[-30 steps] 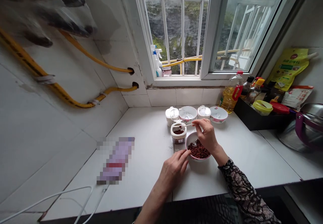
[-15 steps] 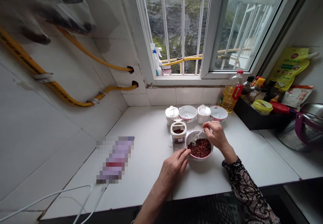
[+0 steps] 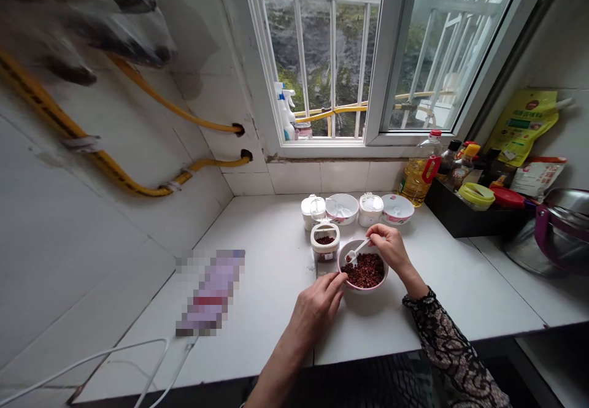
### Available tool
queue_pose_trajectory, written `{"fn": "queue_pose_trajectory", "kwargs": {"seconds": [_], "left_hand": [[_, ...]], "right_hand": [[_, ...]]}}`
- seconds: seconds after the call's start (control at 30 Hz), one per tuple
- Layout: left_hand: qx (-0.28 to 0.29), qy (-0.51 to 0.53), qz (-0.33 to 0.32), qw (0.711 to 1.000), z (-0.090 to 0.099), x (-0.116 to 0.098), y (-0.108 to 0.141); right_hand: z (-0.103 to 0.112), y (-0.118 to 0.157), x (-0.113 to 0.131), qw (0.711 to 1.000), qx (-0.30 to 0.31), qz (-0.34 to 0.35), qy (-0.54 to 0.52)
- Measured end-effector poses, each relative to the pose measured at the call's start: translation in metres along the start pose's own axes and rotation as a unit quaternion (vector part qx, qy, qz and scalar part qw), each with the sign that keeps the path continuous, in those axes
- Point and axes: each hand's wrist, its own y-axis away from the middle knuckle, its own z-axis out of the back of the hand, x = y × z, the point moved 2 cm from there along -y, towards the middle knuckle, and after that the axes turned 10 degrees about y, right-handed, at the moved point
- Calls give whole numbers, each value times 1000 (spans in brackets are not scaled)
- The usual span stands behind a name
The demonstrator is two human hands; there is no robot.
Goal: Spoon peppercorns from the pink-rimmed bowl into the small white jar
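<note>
A white bowl with a pink rim [image 3: 384, 280] holds dark red dried grains that look like Sichuan peppercorns [image 3: 367, 270]. My left hand [image 3: 317, 300] grips the bowl's left rim between thumb and fingers. Pinched in my right hand [image 3: 389, 248] is a small white plastic spoon [image 3: 358, 250], its scoop over the left part of the grains with some of them in it. Just left of the bowl stands a clear seasoning jar [image 3: 324, 251], its lid raised, with the same dark red grains inside.
Behind are two white lidded jars [image 3: 370, 210] and two white bowls [image 3: 398, 216]. An oil bottle [image 3: 418, 178] stands by a black box [image 3: 453, 211] of condiments. A metal pot [image 3: 529, 245] is at right; a blurred purple item [image 3: 214, 291] and white cable [image 3: 151, 365] are at left.
My right hand has shifted slightly left, and the spoon's scoop has moved left and down with grains now in it. My left hand stays at the rim.
</note>
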Motion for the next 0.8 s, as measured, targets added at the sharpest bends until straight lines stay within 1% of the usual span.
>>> {"fn": "queue_pose_trajectory", "kwargs": {"seconds": [0.13, 0.27, 0.37, 0.47, 0.57, 0.67, 0.73, 0.8], "left_hand": [[-3, 1, -2, 1000, 1, 0, 0], [0, 1, 1, 1000, 0, 0, 1], [2, 4, 3, 1000, 0, 0, 1], [1, 4, 4, 1000, 0, 0, 1], [3, 6, 7, 1000, 0, 0, 1], [0, 5, 4, 1000, 0, 0, 1], [-4, 3, 0, 1000, 0, -1, 0], [-7, 0, -3, 1000, 0, -1, 0]], "right_hand": [[1, -2, -1, 995, 5, -49, -86], [1, -4, -2, 987, 22, -82, -139], [1, -6, -2, 983, 22, -92, -159], [-1, -9, 2, 983, -1, -81, -164], [-6, -10, 15, 989, -44, -24, -141], [-12, -5, 31, 991, -95, 77, -57], [-17, -1, 41, 980, -112, 160, 39], [-23, 4, 47, 957, -96, 240, 130]]}}
